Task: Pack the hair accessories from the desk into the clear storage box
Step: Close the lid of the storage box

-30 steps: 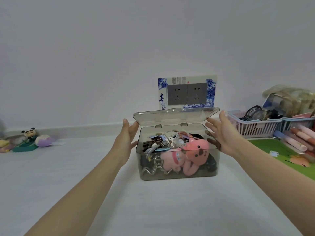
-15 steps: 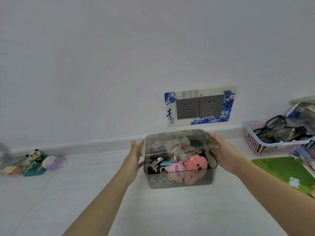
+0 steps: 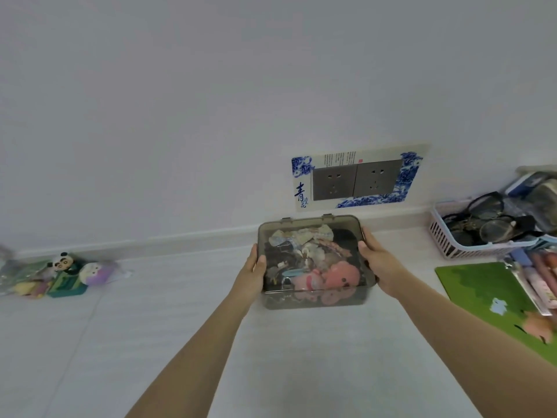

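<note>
Between both hands: clear storage box, lid down; left hand, right hand fingers gripping sides.

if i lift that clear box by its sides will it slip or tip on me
The box looks like smooth hard plastic, so it may feel a bit slippery; the left hand and right hand clasp opposite sides, which should help. It sits low and wide, so tipping seems unlikely. Packed mostly with small clips and soft things, it is probably light.
</note>
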